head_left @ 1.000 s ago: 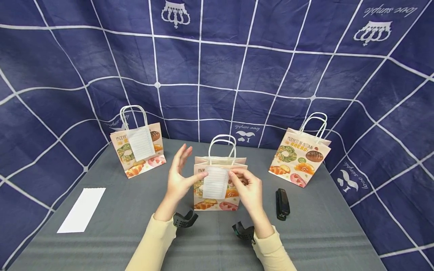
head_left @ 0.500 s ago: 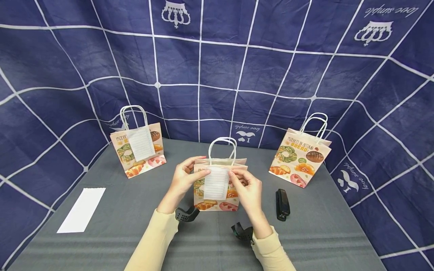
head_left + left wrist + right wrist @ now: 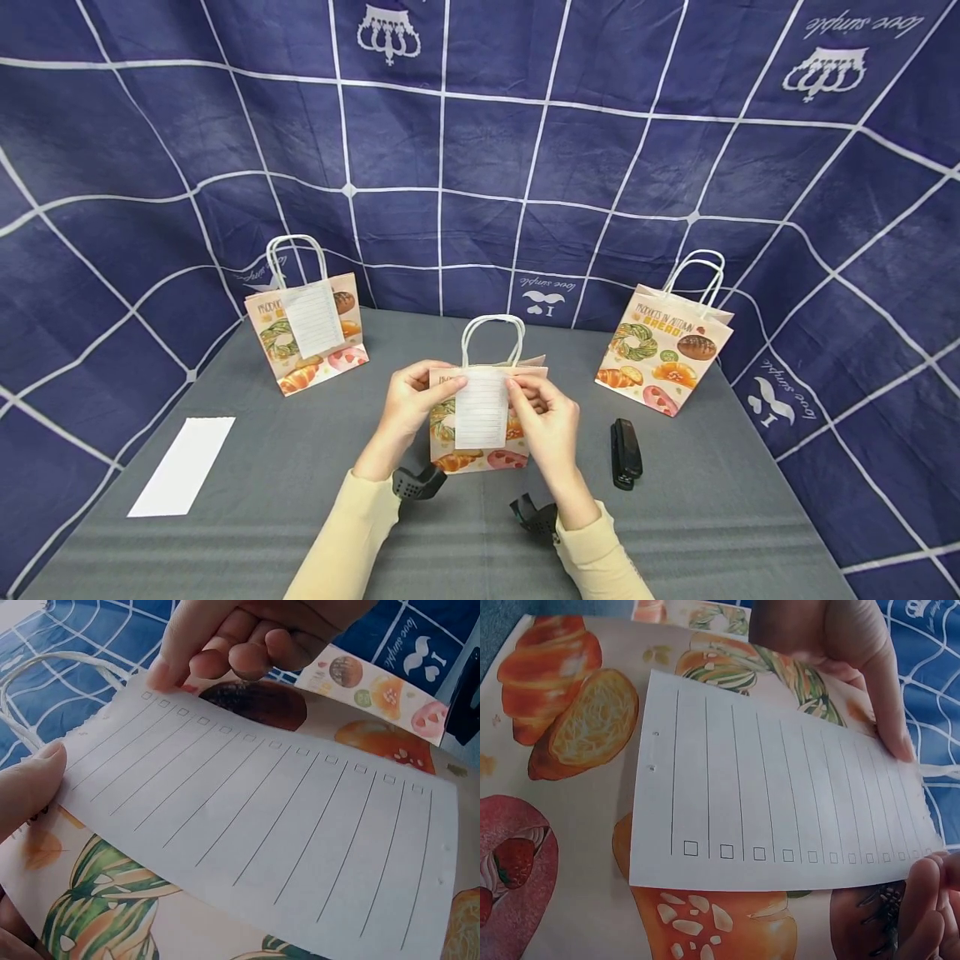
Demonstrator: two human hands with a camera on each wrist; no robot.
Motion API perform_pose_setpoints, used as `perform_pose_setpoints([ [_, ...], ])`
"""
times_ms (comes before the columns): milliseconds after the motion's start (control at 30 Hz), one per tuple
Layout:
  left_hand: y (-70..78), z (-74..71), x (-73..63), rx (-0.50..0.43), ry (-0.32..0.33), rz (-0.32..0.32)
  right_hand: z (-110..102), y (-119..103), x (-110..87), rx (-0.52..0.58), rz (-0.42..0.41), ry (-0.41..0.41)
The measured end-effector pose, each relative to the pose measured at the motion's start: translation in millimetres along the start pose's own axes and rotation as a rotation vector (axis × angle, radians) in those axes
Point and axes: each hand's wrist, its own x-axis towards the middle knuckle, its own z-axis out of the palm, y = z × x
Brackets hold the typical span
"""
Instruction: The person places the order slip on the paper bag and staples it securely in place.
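Observation:
In the head view a small paper bag [image 3: 491,460] printed with breads stands at the middle, its white twisted handles [image 3: 492,318] upright. Against its front lies a lined checklist sheet [image 3: 481,412], top edge near the bag's rim. My left hand [image 3: 405,407] grips the bag's upper left, thumb on the sheet's corner and fingers behind the bag. With thumb and fingertips, my right hand [image 3: 551,415] pinches the sheet's upper right corner. The left wrist view shows the sheet [image 3: 262,802] with a row of small boxes, and the left thumb [image 3: 37,787] pressing its torn-looking edge.
A similar bag [image 3: 345,360] with a lined sheet [image 3: 312,321] on its front stands at the back left. Another bag [image 3: 660,350] is at the back right. A black stapler [image 3: 626,454] lies right of the hands, a white paper [image 3: 182,467] far left. Blue cloth [image 3: 480,142] hangs behind.
My left hand has come down from raised, spread fingers to grip the bag's upper left edge. Bag and sheet have shifted slightly toward me, and the bag's mouth looks narrower. The right hand keeps its pinch.

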Motion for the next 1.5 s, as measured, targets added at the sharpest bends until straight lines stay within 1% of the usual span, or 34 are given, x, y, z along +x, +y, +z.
perform_pose_setpoints([
  [133,-1.1,2.7,-4.7,-0.004,0.028,0.029,1.1,0.3,-0.8,-0.057,-0.046,0.032],
  [167,-1.6,3.3,-6.0,-0.011,0.037,0.037,1.0,-4.8,-0.5,-0.077,-0.056,0.039],
  [233,-1.7,5.1,-8.8,-0.022,0.059,0.054,1.4,-5.9,-0.4,-0.114,-0.085,0.051],
  [333,-1.2,7.5,-12.9,-0.024,0.09,0.085,1.7,-6.7,-0.3,-0.14,-0.119,0.063],
  [467,-0.9,8.5,-16.0,-0.012,0.125,0.126,1.3,-6.8,0.2,-0.141,-0.153,0.065],
  [600,0.1,7.2,-16.3,-0.022,0.15,0.16,-1.3,-8.0,2.3,-0.139,-0.164,0.076],
  [667,0.9,6.3,-16.0,-0.032,0.154,0.166,-3.1,-8.6,4.1,-0.14,-0.184,0.101],
  [800,0.9,5.9,-15.9,-0.038,0.146,0.154,-6.8,-9.2,7.6,-0.148,-0.23,0.16],
  [833,0.9,6.0,-16.1,-0.04,0.142,0.153,-7.7,-9.0,8.2,-0.146,-0.227,0.162],
  [900,1.0,6.5,-16.4,-0.041,0.138,0.153,-9.4,-8.4,8.9,-0.13,-0.18,0.137],
  [967,0.7,6.8,-16.5,-0.041,0.134,0.156,-11.2,-7.1,9.2,-0.1,-0.094,0.077],
  [1067,0.6,6.8,-16.7,-0.045,0.133,0.156,-12.9,-4.7,9.4,-0.015,0.05,-0.034],
  [1133,0.5,6.6,-16.9,-0.05,0.131,0.148,-12.7,-2.4,9.4,0.031,0.111,-0.081],
  [1167,0.8,6.7,-17.3,-0.051,0.132,0.143,-12.2,-1.2,9.4,0.049,0.123,-0.092],
  [1233,1.3,6.8,-17.6,-0.05,0.135,0.138,-10.5,0.9,9.1,0.067,0.128,-0.088],
  [1400,2.5,7.9,-17.9,-0.043,0.139,0.141,-6.2,3.0,6.6,0.035,0.097,-0.014],
  [1500,3.1,8.4,-18.0,-0.034,0.135,0.142,-5.0,1.8,5.1,0.004,0.086,0.015],
])
